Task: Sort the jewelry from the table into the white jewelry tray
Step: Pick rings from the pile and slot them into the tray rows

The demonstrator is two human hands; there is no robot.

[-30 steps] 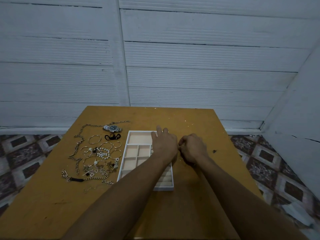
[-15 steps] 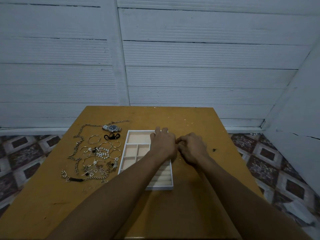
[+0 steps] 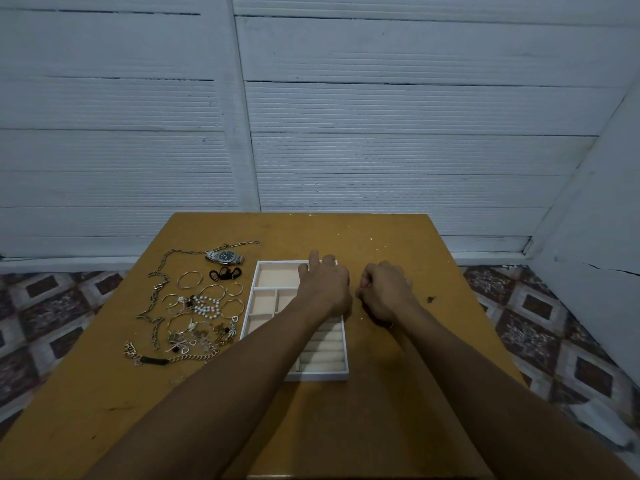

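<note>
The jewelry (image 3: pixel 194 306) lies left of the tray (image 3: pixel 277 276), nearer the left hand (image 3: pixel 323 284), whose straight fingers rest on the tray; the right hand (image 3: pixel 386 292) is curled, and I cannot tell what it holds.

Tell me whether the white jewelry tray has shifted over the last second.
No. The white jewelry tray sits the same way beside the wristwatch on the table.

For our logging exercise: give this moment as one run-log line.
left hand: open over white tray | right hand: fingers curled beside tray | jewelry: on table, left of tray
</note>
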